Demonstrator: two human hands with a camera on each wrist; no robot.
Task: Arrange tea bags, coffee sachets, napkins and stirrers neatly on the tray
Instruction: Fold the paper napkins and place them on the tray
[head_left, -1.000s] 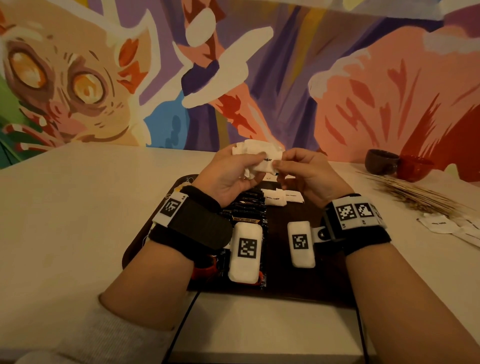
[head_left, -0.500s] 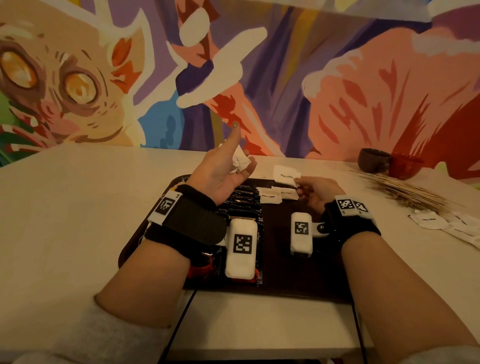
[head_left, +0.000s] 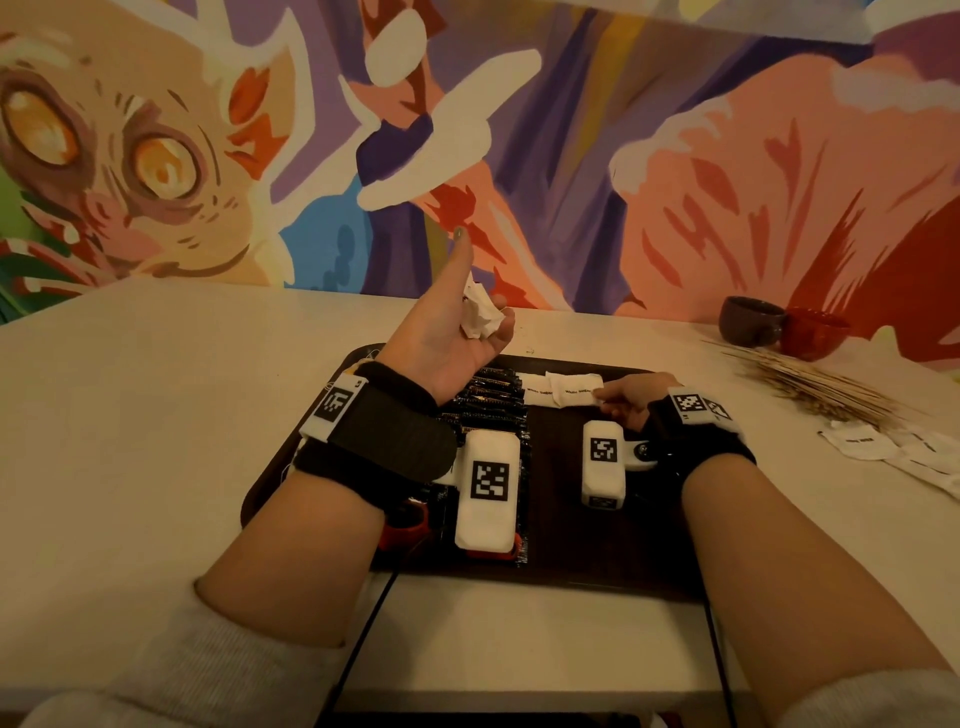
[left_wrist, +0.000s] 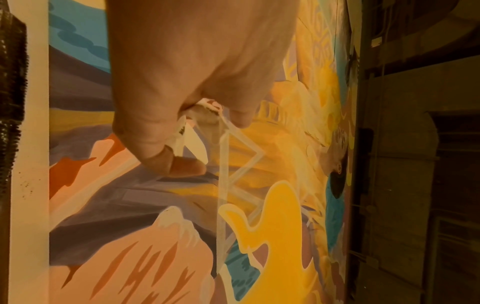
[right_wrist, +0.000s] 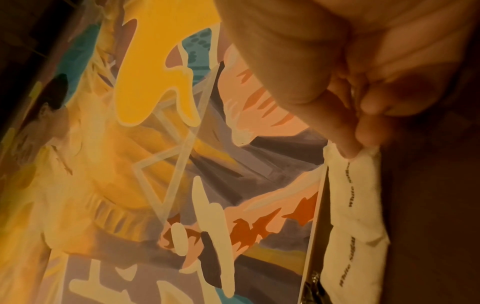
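Observation:
My left hand (head_left: 447, 332) is raised over the far left of the dark tray (head_left: 597, 545). Its curled fingers hold a crumpled bunch of white sugar sachets (head_left: 480, 314), and the index finger points up. The left wrist view shows the bunch (left_wrist: 192, 131) pinched under the fingers. My right hand (head_left: 623, 402) is low on the tray and pinches the right end of a white sugar sachet (head_left: 571, 391). That sachet (right_wrist: 350, 195) lies in a short row along the far edge. Dark coffee sachets (head_left: 488, 400) lie stacked in a column left of the row.
A loose pile of wooden stirrers (head_left: 821, 389) lies on the table to the right of the tray. More white sachets (head_left: 883, 447) lie nearer, at the right edge. A dark cup (head_left: 750, 319) and a red cup (head_left: 815, 332) stand by the painted wall.
The hands, together on the bunch a second ago, have parted. My right hand carried one sachet down to the row on the tray; the left stayed raised with the remaining sachets.

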